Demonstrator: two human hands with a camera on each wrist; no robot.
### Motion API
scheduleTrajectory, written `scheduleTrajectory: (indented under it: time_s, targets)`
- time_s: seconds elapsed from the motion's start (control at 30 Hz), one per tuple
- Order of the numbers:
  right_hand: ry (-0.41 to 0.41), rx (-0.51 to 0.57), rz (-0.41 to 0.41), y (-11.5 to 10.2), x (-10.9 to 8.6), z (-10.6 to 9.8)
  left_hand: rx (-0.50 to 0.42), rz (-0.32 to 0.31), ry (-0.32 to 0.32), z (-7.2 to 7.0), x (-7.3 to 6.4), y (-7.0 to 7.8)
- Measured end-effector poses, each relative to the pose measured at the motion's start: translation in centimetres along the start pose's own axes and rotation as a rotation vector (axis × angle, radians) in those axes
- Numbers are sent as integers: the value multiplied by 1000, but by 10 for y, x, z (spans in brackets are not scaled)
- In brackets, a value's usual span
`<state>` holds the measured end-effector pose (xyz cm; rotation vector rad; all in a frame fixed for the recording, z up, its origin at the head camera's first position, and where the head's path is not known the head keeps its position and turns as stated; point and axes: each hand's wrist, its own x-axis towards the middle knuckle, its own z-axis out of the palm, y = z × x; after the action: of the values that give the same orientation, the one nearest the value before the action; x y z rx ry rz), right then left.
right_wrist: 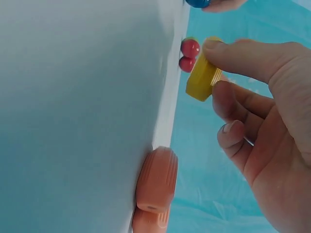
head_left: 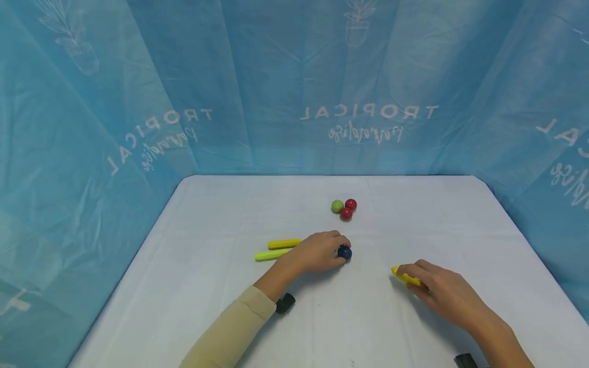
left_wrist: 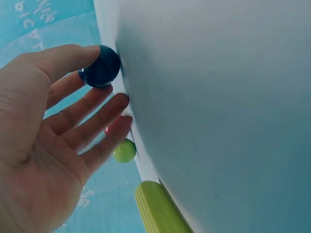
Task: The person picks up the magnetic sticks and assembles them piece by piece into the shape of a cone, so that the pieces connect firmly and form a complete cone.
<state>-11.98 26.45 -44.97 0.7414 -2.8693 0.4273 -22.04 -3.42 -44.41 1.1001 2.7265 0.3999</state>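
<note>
My left hand (head_left: 317,252) pinches a dark blue ball (head_left: 344,253) at the white table's surface; in the left wrist view the thumb lies on this ball (left_wrist: 101,67) and the other fingers spread behind it. To the right, my right hand (head_left: 442,289) holds a short yellow ridged stick (head_left: 406,277) between thumb and fingers. Seen from the right wrist, that stick (right_wrist: 204,73) is tilted and held off the table. Beside the left wrist lie a yellow stick (head_left: 284,244) and a lime stick (head_left: 272,254), their right ends partly hidden by the hand.
Farther back, a green ball (head_left: 337,206) and two red balls (head_left: 351,204) sit close together. Orange ridged sticks (right_wrist: 156,179) lie near the right hand, hidden in the head view. A blue printed curtain (head_left: 294,87) surrounds the white table (head_left: 221,209).
</note>
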Motion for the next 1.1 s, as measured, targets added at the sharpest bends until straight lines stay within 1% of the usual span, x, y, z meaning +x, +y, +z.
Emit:
scheduleTrajectory:
  time_s: [0.17, 0.27, 0.4, 0.6, 0.87, 1.1]
  targets:
    - [-50, 43, 70, -4, 0, -1, -43, 10, -10, 2, -5, 1]
    - [-41, 77, 87, -6, 2, 0, -60, 20, -7, 2, -7, 0]
    - [-9, 96, 83, -9, 5, 2, -88, 34, -10, 1, -9, 0]
    - [-6, 85, 69, -12, 9, 4, -121, 38, -18, 0, -12, 1]
    - [1, 71, 42, -16, 15, 5, -121, 27, -11, 0, -13, 2]
    - [21, 65, -2, -19, 19, 8, -126, 45, 1, 1, -13, 3]
